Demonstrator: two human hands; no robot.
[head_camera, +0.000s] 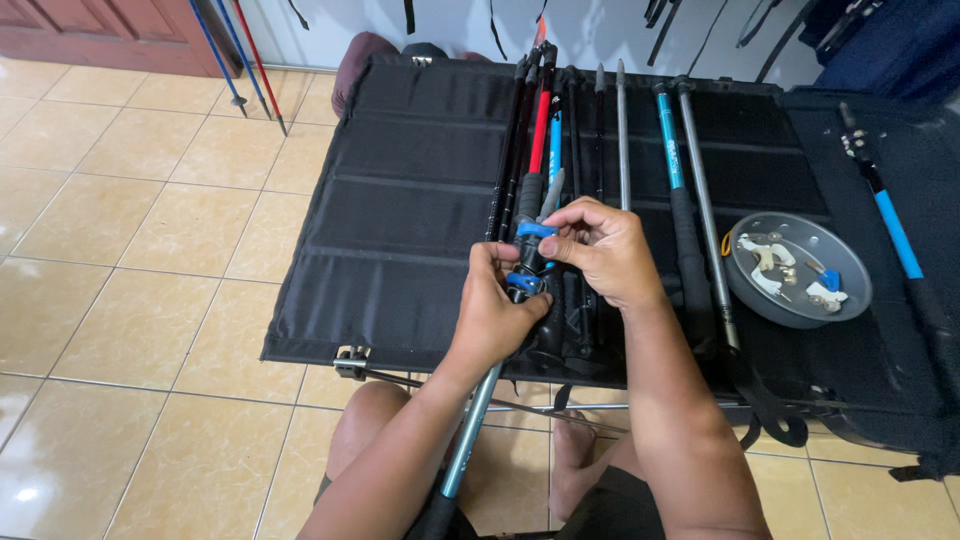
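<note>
The left hand (497, 305) is wrapped tight around the teal metal trekking pole (466, 443), bracing it over the lap so its blue plastic clamp lever (535, 230) stays level. The right hand (603, 250) pinches that lever between curled fingertips. Beneath them, the black fabric folding worktop (400, 200) carries more poles laid side by side, and a round grey dish (800, 268) keeps small loose parts together.

Even, bright indoor light fills a sharp frame; soft glare glints off the glossy floor tiles (120, 330), with slight wide-angle bending at the edges.
</note>
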